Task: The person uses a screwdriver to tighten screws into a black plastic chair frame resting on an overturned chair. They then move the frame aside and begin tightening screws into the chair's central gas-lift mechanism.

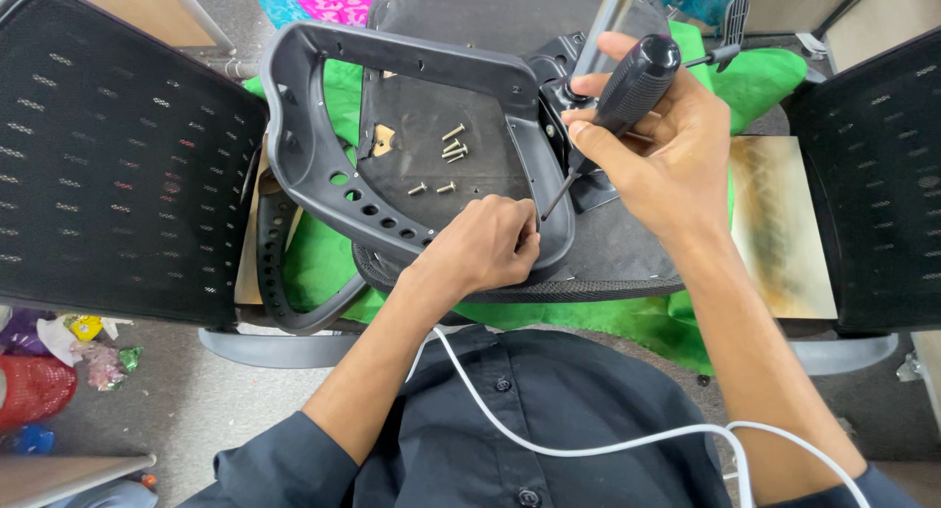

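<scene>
My right hand (pixel 655 145) grips the black screwdriver (pixel 620 101). My left hand (pixel 487 245) pinches a screw at the armrest frame (pixel 323 175). Step, I judge: seating the screw; tip must meet it.

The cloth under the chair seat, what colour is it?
Bright green cloth, seen best in the head view.

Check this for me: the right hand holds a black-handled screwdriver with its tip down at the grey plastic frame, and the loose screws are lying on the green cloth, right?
Not quite. The head view shows the loose screws lying on the black seat underside inside the grey plastic frame, not on the green cloth. The rest holds: the right hand holds the black-handled screwdriver, tip down at the frame.
</scene>
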